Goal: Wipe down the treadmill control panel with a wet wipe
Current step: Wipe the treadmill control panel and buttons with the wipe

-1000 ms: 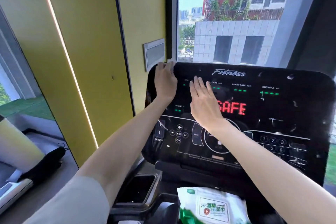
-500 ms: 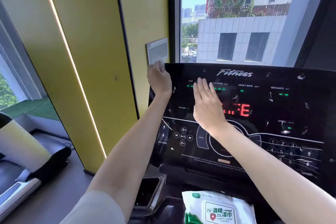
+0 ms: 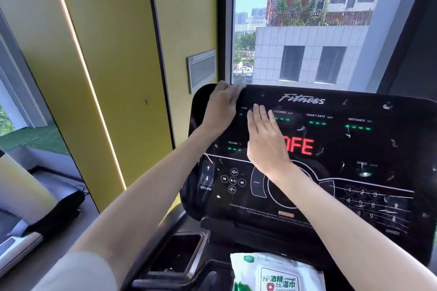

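While the yellow wall (image 3: 113,73) and the window (image 3: 307,19) fill the background, the big black treadmill control panel (image 3: 354,149) takes up the right half of the view, tilted toward the person, with "Fitness" across its top and red letters glowing at centre, partly covered. Readouts for time, calories, heart rate and distance run along the upper row, and pale smears and specks dot the glossy surface on the right. Below the panel sits a dark cup holder (image 3: 175,253), and just beside it, at the bottom edge, a white and green pack of wet wipes (image 3: 272,274) lies on the console. Now the hands: the left hand (image 3: 221,108) is up at the panel's top left corner, fingers curled over the rim, with something pale and blurred at the fingertips; whether that is a wipe I cannot tell. The right hand (image 3: 264,144) lies flat against the panel, fingers together and straight, pointing up toward the time readout, nothing visibly pinched in it.
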`<state>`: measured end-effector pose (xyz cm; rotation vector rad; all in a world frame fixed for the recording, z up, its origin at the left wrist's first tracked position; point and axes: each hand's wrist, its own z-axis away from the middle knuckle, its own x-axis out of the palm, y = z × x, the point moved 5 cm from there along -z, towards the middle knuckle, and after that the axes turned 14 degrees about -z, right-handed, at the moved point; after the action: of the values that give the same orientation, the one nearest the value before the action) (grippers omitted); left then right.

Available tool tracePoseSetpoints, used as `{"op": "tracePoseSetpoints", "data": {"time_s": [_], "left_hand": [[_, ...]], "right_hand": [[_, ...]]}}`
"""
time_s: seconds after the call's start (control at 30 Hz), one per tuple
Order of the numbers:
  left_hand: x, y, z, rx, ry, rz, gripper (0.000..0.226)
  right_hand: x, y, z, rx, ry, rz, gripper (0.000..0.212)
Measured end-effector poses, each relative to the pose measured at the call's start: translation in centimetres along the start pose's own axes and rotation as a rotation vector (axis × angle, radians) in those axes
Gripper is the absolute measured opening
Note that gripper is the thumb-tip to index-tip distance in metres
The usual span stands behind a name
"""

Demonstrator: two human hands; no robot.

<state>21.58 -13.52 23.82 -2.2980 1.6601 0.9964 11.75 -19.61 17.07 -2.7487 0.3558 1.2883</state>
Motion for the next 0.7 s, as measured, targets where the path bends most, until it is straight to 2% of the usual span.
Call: {"op": "tracePoseSetpoints", "data": {"time_s": [0.03,0.07,0.2,0.23,0.3,0.37,0.4,0.47,0.53,0.57,0.63,0.7], "left_hand": [[0.2,0.3,-0.1,0.101,-0.049,-0.037,0.022],[0.1,-0.1,-0.5,0.112,-0.053,-0.05,0.022],[-0.7,-3.1,-1.1,-0.306,0.134,-0.025,0.018],[-0.4,-2.0,-0.9,-0.282,0.151,-0.058,0.017],[0.7,1.6,-0.6,-0.084,0.105,-0.069,0.017],[1.5,3.2,-0.6,0.052,0.026,-0.027,0.02],[1.4,3.0,-0.9,0.046,0.022,-0.005,0.019],[0.8,1.3,-1.3,-0.113,0.061,0.056,0.017],[0.4,-0.2,-1.1,-0.354,0.136,0.107,0.035],[0.3,0.1,-0.9,-0.403,0.162,0.099,0.04],[1.0,2.3,-0.8,-0.338,0.131,0.069,0.028],[2.0,4.4,-0.7,-0.128,0.037,0.091,0.015]], "right_hand": [[0.0,0.1,0.0,-0.011,-0.005,0.004,0.056],[-0.1,0.3,0.0,-0.019,-0.014,-0.004,0.056],[-1.6,1.1,0.1,-0.05,-0.078,-0.154,0.067],[-2.0,1.4,0.0,-0.059,-0.111,-0.181,0.07],[-2.8,1.9,-0.1,-0.081,-0.156,-0.232,0.073],[-3.7,2.4,0.1,-0.091,-0.109,-0.271,0.073],[-4.2,2.8,0.4,-0.076,-0.063,-0.285,0.071],[-5.0,3.9,1.1,-0.011,0.03,-0.291,0.069],[-5.2,5.1,1.6,0.051,0.074,-0.257,0.071],[-5.2,5.5,1.7,0.078,0.081,-0.239,0.073],[-4.9,5.6,1.6,0.101,0.085,-0.212,0.074],[-4.8,5.5,1.5,0.097,0.086,-0.203,0.073]]}}
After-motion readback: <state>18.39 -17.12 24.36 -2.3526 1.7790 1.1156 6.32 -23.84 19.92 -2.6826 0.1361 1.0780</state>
